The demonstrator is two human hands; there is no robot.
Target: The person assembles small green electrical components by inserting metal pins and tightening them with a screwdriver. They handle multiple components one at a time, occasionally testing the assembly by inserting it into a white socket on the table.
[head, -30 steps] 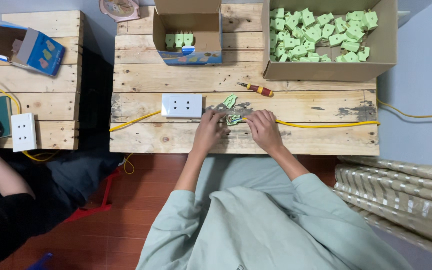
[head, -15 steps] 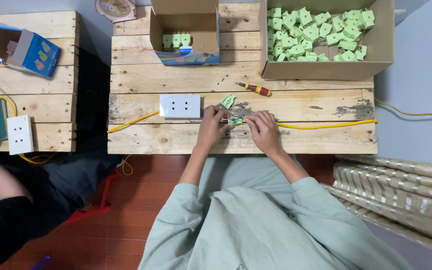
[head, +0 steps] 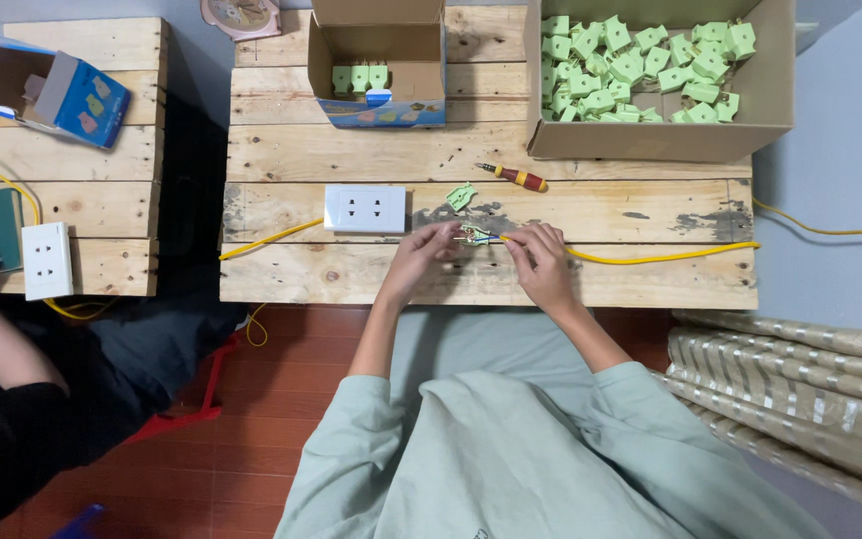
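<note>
Since the earlier frame little has shifted: left hand (head: 419,262) and right hand (head: 541,262) pinch the green plug part (head: 473,237) on the yellow cable (head: 650,257) above the pallet table (head: 351,279), wiring underway, needing precise seating.

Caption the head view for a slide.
Left hand and right hand pinch a small plug part on a yellow cable over a wooden pallet table.

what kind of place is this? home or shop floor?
Looks like a small, informal assembly workstation, possibly home-based. Benches are wooden pallets; a cardboard box holds many identical green plug parts; both hands, left hand and right hand, work a yellow cable beside a white socket and screwdriver.
</note>
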